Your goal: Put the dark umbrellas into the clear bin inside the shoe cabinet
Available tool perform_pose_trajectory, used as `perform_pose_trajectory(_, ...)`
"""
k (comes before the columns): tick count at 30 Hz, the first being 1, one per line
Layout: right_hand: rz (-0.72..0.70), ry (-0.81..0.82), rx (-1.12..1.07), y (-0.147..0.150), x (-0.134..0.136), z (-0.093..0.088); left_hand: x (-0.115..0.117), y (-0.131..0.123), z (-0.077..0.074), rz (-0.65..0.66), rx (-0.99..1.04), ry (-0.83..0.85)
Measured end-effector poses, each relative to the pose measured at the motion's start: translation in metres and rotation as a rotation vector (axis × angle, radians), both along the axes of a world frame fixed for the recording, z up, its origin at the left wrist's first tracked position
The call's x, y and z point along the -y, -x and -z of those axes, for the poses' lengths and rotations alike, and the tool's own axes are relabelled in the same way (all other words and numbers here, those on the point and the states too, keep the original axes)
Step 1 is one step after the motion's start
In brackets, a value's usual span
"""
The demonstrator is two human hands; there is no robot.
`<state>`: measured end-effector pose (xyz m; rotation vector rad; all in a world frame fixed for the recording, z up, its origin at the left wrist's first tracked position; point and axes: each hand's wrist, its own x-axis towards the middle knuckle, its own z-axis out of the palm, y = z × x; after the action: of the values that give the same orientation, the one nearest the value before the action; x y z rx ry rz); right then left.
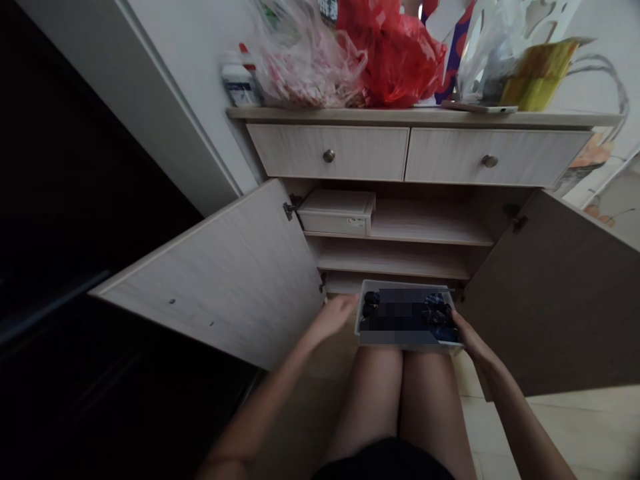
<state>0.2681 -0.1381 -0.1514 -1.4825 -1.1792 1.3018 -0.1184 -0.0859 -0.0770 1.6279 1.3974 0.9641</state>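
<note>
A shallow, pale plastic storage box (358, 323) is at my knees, in front of the open cabinet. Dark, rolled-up cloth items (436, 313) fill it, some of them patterned; a blocky blur hides its middle. My right hand (470, 339) grips the box's right side, with the thumb on the rim. Close beside the left rim is my left hand (337, 315), its fingers curled and slightly blurred. I cannot tell whether that hand touches the box or holds anything small.
The left door (220, 273) and right door (560, 293) stand swung out on both sides. A white box (335, 210) sits on the upper shelf. Above two closed drawers, the cabinet top bears a red plastic bag (390, 60), a clear bag (310, 73) and a white bottle (239, 83).
</note>
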Motion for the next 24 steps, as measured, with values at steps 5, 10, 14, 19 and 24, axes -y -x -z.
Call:
perform_pose_trajectory(5, 0.071, 0.032, -0.073, 0.001, -0.001, -0.001, -0.133, 0.027, -0.094, -0.031, -0.557, -0.485)
perform_pose_trajectory(10, 0.116, 0.030, -0.128, 0.007, -0.001, -0.004, -0.211, 0.020, -0.124, 0.048, -0.975, -0.568)
perform_pose_trajectory(14, 0.116, 0.034, -0.134, 0.004, 0.000, -0.005, -0.226, 0.011, -0.120, 0.029, -1.002, -0.544)
perform_pose_trajectory(19, 0.119, 0.059, -0.143, 0.001, -0.001, -0.006, -0.225, -0.014, -0.115, 0.037, -0.997, -0.576)
perform_pose_trajectory(24, 0.112, 0.068, -0.155, 0.004, -0.002, -0.007, -0.209, -0.067, -0.105, 0.115, -0.918, -0.632)
